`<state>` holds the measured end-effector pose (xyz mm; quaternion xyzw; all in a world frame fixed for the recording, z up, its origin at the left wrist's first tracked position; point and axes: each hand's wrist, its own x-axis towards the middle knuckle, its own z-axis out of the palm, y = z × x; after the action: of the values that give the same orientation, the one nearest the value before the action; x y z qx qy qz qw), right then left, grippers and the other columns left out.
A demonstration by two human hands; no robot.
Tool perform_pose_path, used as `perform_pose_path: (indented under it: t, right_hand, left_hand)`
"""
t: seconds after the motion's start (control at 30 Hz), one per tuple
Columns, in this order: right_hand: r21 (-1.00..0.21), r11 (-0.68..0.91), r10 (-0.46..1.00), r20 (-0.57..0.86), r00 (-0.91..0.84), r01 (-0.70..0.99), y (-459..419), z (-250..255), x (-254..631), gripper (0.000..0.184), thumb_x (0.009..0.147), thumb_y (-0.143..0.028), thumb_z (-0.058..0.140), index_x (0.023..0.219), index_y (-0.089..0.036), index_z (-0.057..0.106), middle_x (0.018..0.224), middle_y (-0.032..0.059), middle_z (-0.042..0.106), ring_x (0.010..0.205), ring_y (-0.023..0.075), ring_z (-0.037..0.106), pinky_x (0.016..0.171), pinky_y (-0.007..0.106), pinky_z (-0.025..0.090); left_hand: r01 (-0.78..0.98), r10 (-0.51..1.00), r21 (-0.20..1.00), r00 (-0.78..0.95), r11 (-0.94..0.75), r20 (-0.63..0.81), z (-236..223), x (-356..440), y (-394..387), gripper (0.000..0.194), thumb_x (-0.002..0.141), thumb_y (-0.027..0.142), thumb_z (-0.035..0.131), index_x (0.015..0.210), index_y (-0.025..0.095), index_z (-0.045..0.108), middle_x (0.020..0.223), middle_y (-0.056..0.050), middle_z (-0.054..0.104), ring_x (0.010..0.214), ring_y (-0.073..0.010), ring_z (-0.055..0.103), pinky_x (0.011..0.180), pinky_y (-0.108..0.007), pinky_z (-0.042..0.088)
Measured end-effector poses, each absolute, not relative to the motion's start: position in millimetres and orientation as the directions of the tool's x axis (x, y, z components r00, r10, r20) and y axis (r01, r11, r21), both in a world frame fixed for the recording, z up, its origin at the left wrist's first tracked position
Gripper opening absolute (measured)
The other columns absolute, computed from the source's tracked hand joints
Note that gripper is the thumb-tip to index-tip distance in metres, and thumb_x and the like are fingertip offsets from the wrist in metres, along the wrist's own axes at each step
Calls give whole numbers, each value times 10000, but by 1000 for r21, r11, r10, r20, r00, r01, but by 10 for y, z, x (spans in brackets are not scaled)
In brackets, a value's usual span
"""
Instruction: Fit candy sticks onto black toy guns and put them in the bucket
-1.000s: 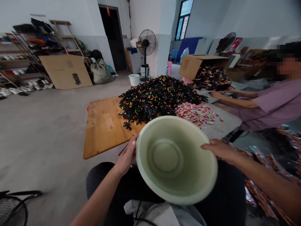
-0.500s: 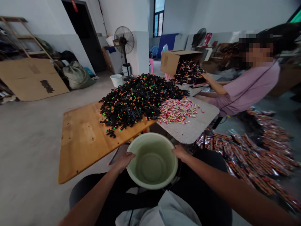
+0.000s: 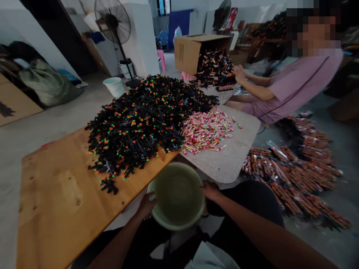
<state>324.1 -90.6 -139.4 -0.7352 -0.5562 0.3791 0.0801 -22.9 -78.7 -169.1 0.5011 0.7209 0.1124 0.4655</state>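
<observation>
A pale green bucket [image 3: 179, 224] is between my knees, its inside in shadow with nothing visible in it. My left hand [image 3: 146, 205] grips its left rim, and my right hand [image 3: 211, 190] grips the right rim. Just beyond lies a big heap of black toy-gun-like plastic pieces with orange and green tips [image 3: 140, 119]. Beside it on the right is a pile of small pink-and-yellow wrapped sticks [image 3: 206, 130].
The heap rests on a wooden table [image 3: 61, 186]; the sticks lie on a grey table [image 3: 224, 164]. A co-worker [image 3: 294, 86] sits at right by a cardboard box [image 3: 187, 56]. Bagged goods [image 3: 297, 175] cover the floor at right. A standing fan [image 3: 112, 22] and white bucket [image 3: 114, 87] are behind.
My view has shifted closer to the tables. The bucket, still held by both hands, has tilted and its inside looks darker. The co-worker's hands have come up together.
</observation>
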Motion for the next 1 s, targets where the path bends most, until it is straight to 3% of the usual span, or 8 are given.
perform_pose_path:
  t: [0.13, 0.2, 0.27, 0.37, 0.43, 0.57, 0.77, 1.0]
  right_hand:
    - [-649, -211, 885, -445, -140, 731, -1008, -1063, 3119, 301, 894, -249, 655, 1164, -181, 769, 1195, 149, 794, 1157, 297, 736, 1007, 359, 517]
    - [-764, -74, 869, -365, -335, 640, -928, -767, 3119, 253, 968, -323, 604, 1079, -205, 797, 1030, 100, 823, 993, 269, 769, 914, 342, 540]
    - [-805, 4, 893, -264, -364, 593, -704, -486, 3189, 295, 1029, -346, 529, 1073, -230, 797, 940, 61, 819, 871, 232, 759, 825, 314, 536]
    - [-640, 85, 976, -101, -193, 764, -217, -256, 3359, 335, 1025, -266, 519, 1270, -207, 740, 1153, 117, 797, 1005, 257, 739, 902, 328, 519]
    - [-486, 126, 982, -64, -179, 865, 74, -246, 3446, 399, 1038, -253, 508, 1397, -189, 671, 1262, 160, 758, 1104, 288, 717, 947, 346, 507]
    - [-274, 163, 970, -133, -205, 948, 327, -334, 3495, 451, 1067, -292, 499, 1498, -180, 571, 1323, 184, 717, 1153, 307, 702, 925, 340, 513]
    - [-207, 184, 966, -142, -216, 961, 291, -276, 3509, 405, 1056, -271, 507, 1427, -157, 621, 1344, 195, 689, 1137, 318, 710, 913, 352, 526]
    - [-300, 71, 985, -130, -114, 951, 293, -368, 3641, 264, 1003, -256, 580, 1189, -130, 719, 1239, 208, 738, 1088, 298, 712, 888, 329, 510]
  left_hand:
    - [756, 813, 475, -127, 450, -568, -1687, -317, -794, 534, 773, 425, 739, 1227, 144, 729, 1391, -212, 694, 1329, -390, 647, 1076, -430, 509]
    - [817, 835, 445, -79, 367, -545, -1527, -296, -848, 524, 794, 411, 711, 1243, 143, 737, 1433, -216, 673, 1385, -390, 609, 1163, -451, 452]
    - [811, 834, 515, 62, 278, -548, -1264, -186, -884, 487, 841, 425, 676, 1252, 175, 752, 1401, -188, 703, 1340, -372, 647, 1174, -457, 453]
    - [642, 833, 752, 327, 151, -447, -783, 133, -774, 423, 949, 488, 612, 1292, 278, 744, 1243, -96, 784, 1156, -306, 737, 1044, -422, 557]
    - [588, 921, 804, 353, -83, -163, -501, 380, -548, 355, 969, 442, 626, 1261, 287, 754, 1235, -86, 772, 1169, -288, 712, 1093, -425, 525]
    - [770, 950, 559, 209, -306, 232, -231, 759, 83, 311, 1006, 293, 575, 1273, 243, 726, 1274, -135, 688, 1277, -310, 596, 1170, -470, 441]
    - [942, 950, 139, 293, -307, 111, -310, 1024, 587, 361, 974, 239, 625, 1330, 202, 668, 1319, -164, 582, 1224, -326, 530, 993, -433, 494]
    - [927, 924, 30, 369, -373, 102, -246, 1040, 693, 145, 980, 258, 623, 1074, 187, 708, 1154, -155, 630, 1146, -314, 548, 958, -426, 467]
